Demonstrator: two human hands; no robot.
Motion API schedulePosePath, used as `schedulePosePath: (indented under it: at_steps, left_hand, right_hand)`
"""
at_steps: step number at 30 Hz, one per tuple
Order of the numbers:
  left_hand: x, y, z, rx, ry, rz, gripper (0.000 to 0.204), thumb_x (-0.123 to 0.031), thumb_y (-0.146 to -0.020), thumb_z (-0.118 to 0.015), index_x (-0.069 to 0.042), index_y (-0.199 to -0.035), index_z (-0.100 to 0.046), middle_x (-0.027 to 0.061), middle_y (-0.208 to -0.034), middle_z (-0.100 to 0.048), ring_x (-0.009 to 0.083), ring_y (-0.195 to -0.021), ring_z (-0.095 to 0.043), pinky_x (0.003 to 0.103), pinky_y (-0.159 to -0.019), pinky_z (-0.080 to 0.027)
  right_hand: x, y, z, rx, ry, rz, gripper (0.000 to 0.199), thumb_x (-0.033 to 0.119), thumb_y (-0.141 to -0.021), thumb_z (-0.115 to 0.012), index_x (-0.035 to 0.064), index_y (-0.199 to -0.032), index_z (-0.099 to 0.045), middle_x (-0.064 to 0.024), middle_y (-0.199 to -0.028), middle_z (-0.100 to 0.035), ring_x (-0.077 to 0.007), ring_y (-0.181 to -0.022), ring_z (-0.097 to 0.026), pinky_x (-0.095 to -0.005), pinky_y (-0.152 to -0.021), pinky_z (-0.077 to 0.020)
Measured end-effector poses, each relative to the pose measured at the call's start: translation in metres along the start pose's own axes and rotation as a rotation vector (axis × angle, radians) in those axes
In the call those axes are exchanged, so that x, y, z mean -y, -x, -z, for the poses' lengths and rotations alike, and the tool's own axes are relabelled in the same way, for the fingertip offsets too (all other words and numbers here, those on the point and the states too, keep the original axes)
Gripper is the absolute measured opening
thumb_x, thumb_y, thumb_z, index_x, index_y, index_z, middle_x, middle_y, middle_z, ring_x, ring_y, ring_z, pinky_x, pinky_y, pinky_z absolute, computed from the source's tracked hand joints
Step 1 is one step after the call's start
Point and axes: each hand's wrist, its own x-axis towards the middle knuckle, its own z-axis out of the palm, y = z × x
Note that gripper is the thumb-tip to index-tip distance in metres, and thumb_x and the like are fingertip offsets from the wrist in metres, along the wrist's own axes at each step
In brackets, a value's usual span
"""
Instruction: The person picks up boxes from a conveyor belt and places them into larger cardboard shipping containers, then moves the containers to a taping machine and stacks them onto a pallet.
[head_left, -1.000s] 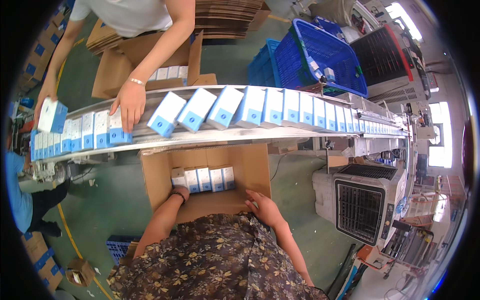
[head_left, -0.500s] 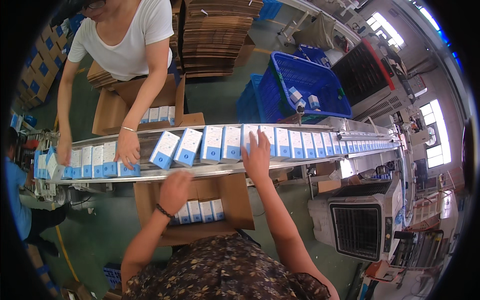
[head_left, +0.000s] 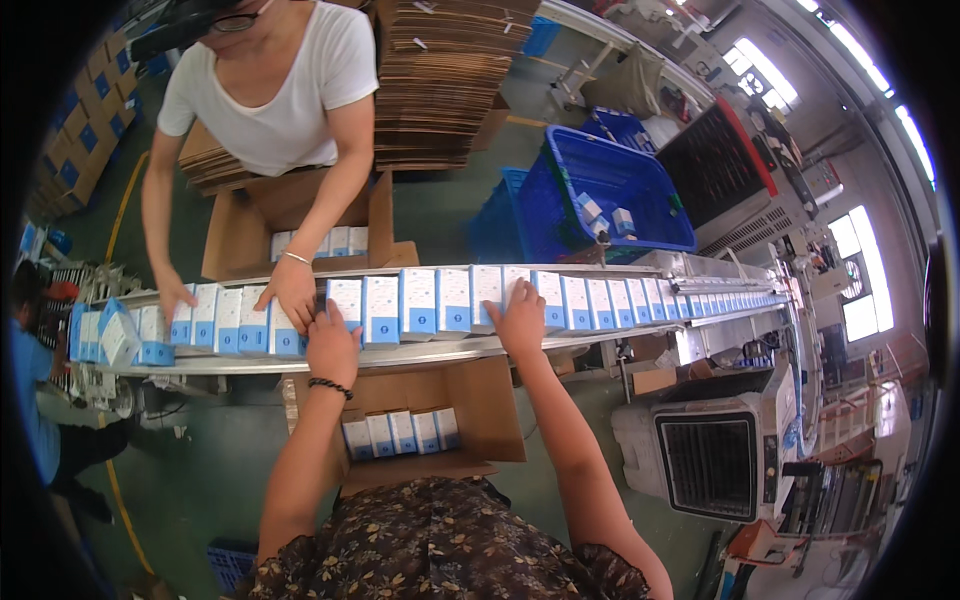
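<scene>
Left hand and right hand at a row of white-and-blue boxes on a conveyor

The boxes stand upright side by side along the conveyor, most of them close together. Reaching over its near edge, the person sets both hands against the row, with several boxes between them. The left hand's fingers lie over the lower front of a box at the left of this group; the right hand has its thumb and fingers spread across boxes at the right. Whether either hand grips firmly cannot be told.

Just beyond the left hand, a co-worker in a white shirt has one hand on the boxes, the other farther toward the conveyor's left end, where one box leans at a tilt.

Below the near edge, an open carton holds a short row of similar boxes. Past the far edge are another open carton, also holding boxes, and a blue basket with a few inside.
</scene>
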Motion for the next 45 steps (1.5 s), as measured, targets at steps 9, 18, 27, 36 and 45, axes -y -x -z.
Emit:
schedulePosePath:
  at_steps: [9, 18, 27, 36, 45]
  left_hand:
    - [0.045, -0.032, 0.004, 0.221, 0.244, 0.230, 0.088, -0.058, -0.071, -0.077, 0.013, -0.112, -0.045, 0.0271, -0.094, -0.067, 0.0399, -0.091, -0.066, 0.043, -0.076, -0.054]
    - [0.081, -0.024, 0.013, 0.125, 0.339, 0.229, 0.089, -0.058, -0.072, -0.076, 0.011, -0.118, -0.044, 0.0272, -0.102, -0.066, 0.0390, -0.094, -0.066, 0.043, -0.077, -0.054]
    - [0.125, -0.044, 0.029, 0.074, 0.277, 0.306, 0.080, -0.061, -0.072, -0.074, 0.007, -0.106, -0.050, 0.0257, -0.096, -0.067, 0.0397, -0.091, -0.066, 0.044, -0.078, -0.052]
    - [0.094, 0.057, 0.139, -0.429, 0.734, 0.034, 0.073, -0.034, -0.068, -0.085, 0.004, -0.119, -0.050, 0.0211, -0.106, -0.066, 0.0323, -0.097, -0.065, 0.041, -0.080, -0.051]
    - [0.096, 0.203, -0.017, 0.127, 0.339, -0.113, 0.082, -0.032, -0.079, -0.074, 0.004, -0.142, -0.037, 0.0236, -0.145, -0.038, 0.0377, -0.136, -0.035, 0.045, -0.111, -0.033]
  right_hand:
    - [0.032, -0.038, 0.009, 0.450, -0.023, -0.147, 0.112, 0.066, -0.075, -0.067, -0.0193, -0.136, -0.030, -0.0269, -0.098, -0.066, -0.0389, -0.087, -0.067, -0.0423, -0.071, -0.0551]
    - [0.100, 0.019, 0.002, 0.272, 0.152, 0.330, 0.063, 0.042, -0.087, -0.064, -0.0026, -0.131, -0.052, -0.0227, -0.128, -0.051, -0.0340, -0.114, -0.050, -0.0437, -0.090, -0.0487]
    - [0.162, -0.025, -0.041, 0.438, -0.378, -0.215, 0.093, 0.054, -0.076, -0.075, -0.0155, -0.125, -0.038, -0.0313, -0.102, -0.065, -0.0425, -0.094, -0.066, -0.0421, -0.080, -0.0536]
    - [0.161, 0.064, 0.116, -0.104, -0.671, -0.092, 0.097, 0.037, -0.070, -0.086, -0.0094, -0.137, -0.033, -0.0274, -0.128, -0.049, -0.0364, -0.117, -0.051, -0.0426, -0.101, -0.0396]
    - [0.022, 0.244, -0.014, 0.393, -0.108, 0.123, 0.088, 0.043, -0.083, -0.071, -0.0097, -0.141, -0.031, -0.0288, -0.128, -0.053, -0.0395, -0.124, -0.048, -0.0432, -0.101, -0.0434]
